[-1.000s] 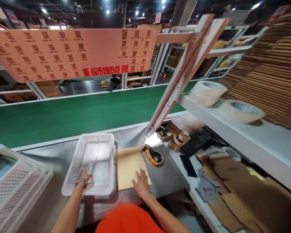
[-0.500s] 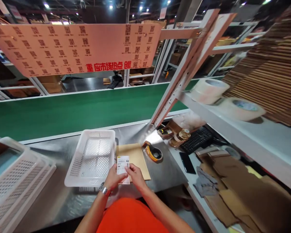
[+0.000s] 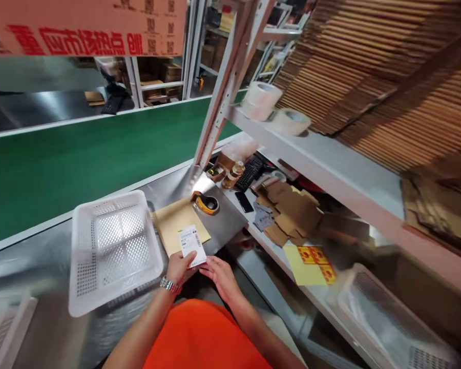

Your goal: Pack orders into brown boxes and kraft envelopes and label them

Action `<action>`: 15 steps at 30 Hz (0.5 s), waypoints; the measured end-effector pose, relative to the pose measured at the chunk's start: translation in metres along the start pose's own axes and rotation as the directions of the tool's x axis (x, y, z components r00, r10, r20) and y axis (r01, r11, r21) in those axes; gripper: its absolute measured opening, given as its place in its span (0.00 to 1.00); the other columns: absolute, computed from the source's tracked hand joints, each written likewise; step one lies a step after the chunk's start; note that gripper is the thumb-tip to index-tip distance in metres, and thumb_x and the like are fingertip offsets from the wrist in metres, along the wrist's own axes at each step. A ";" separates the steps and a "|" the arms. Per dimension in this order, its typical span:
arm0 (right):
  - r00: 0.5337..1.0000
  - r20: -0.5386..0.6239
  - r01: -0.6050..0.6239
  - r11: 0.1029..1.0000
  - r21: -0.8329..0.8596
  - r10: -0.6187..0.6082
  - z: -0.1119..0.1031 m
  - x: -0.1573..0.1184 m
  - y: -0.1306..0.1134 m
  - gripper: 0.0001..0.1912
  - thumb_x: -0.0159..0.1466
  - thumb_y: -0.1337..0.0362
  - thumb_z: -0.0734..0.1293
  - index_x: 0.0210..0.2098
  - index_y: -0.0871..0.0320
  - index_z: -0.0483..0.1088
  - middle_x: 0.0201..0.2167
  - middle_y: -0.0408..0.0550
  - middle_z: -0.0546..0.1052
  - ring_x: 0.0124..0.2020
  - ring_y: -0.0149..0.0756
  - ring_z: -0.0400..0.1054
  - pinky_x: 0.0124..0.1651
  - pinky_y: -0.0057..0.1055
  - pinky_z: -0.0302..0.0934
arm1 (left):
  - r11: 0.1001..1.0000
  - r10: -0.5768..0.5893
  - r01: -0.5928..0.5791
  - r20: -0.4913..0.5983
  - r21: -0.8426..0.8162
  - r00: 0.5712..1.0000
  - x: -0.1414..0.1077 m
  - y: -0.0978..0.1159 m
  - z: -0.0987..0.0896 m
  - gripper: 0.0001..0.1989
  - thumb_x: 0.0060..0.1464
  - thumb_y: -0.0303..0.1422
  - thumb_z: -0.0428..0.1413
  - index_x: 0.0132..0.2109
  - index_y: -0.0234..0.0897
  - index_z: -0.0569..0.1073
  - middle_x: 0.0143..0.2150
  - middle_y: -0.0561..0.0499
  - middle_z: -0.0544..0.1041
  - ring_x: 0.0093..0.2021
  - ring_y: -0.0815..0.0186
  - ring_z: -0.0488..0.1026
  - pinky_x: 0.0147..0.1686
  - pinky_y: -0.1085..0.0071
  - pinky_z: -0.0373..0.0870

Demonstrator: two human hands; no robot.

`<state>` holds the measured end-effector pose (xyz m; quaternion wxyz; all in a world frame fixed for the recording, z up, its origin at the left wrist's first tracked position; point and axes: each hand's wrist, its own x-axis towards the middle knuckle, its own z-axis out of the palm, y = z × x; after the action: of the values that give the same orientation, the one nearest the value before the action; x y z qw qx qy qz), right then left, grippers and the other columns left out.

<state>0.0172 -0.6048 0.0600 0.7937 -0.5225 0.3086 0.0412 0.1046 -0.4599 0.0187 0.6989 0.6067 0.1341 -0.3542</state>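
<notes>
A white printed label [image 3: 192, 245] is pinched at its lower left by my left hand [image 3: 179, 266], the thumb lying on top of it. At the label's lower right corner, my right hand [image 3: 219, 275] has its fingers close together; whether they grip the corner is hard to make out. Beneath and beyond the label lies a tan padded envelope [image 3: 172, 219] on the metal table [image 3: 230, 220]. An orange and black tape dispenser [image 3: 206, 203] rests just past the envelope's right corner. Left of the envelope stands a white perforated basket [image 3: 76, 256] with nothing in it.
To the right, a side table holds a phone [image 3: 244, 202], a keyboard [image 3: 250, 171], a jar [image 3: 233, 174] and flattened cardboard [image 3: 299, 212]. Tape rolls [image 3: 262, 97] sit on the shelf [image 3: 330, 159] above. A green belt [image 3: 80, 148] runs behind the metal table.
The view has swung right and down, bringing the yellow sheet and right-hand basket into sight. My right hand has slid from the label's upper right side to its lower corner.
</notes>
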 end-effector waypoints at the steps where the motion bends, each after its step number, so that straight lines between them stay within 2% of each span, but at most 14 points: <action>1: 1.000 -0.020 0.009 1.000 0.011 -0.009 -0.003 -0.005 0.000 0.30 0.55 0.36 0.83 0.42 0.54 0.85 0.45 0.54 0.88 0.49 0.50 0.82 0.57 0.46 0.75 | 1.000 -0.009 0.009 0.015 -0.007 1.000 0.000 -0.001 0.004 0.34 0.41 0.60 0.74 0.42 0.35 0.87 0.42 0.37 0.90 0.38 0.53 0.86 0.35 0.63 0.81; 5: 0.997 -0.072 0.031 0.999 0.039 -0.028 -0.015 -0.014 -0.002 0.31 0.54 0.36 0.84 0.41 0.55 0.84 0.45 0.56 0.88 0.49 0.51 0.83 0.55 0.46 0.77 | 0.998 -0.010 0.012 0.042 -0.059 0.999 -0.002 -0.005 0.018 0.34 0.37 0.58 0.76 0.41 0.33 0.86 0.41 0.38 0.89 0.37 0.55 0.86 0.35 0.64 0.81; 8: 0.997 -0.062 0.040 0.998 0.045 -0.037 -0.028 -0.013 -0.006 0.30 0.53 0.37 0.84 0.41 0.56 0.84 0.45 0.57 0.89 0.48 0.51 0.84 0.55 0.47 0.77 | 0.999 0.020 -0.019 0.024 -0.047 1.000 -0.003 -0.006 0.031 0.33 0.37 0.59 0.76 0.40 0.34 0.86 0.40 0.38 0.89 0.35 0.55 0.86 0.35 0.63 0.81; 15: 0.997 0.011 0.073 0.996 0.042 -0.074 -0.081 -0.009 -0.018 0.32 0.52 0.36 0.85 0.39 0.56 0.85 0.40 0.54 0.88 0.46 0.51 0.84 0.54 0.47 0.77 | 0.998 0.059 -0.060 -0.029 -0.028 0.998 -0.011 -0.011 0.082 0.29 0.43 0.57 0.75 0.40 0.37 0.85 0.40 0.40 0.89 0.37 0.53 0.86 0.36 0.62 0.82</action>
<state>-0.0193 -0.6801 0.0582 0.8074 -0.5165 0.2849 0.0089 0.0702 -0.5338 0.0360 0.7159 0.6052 0.1308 -0.3227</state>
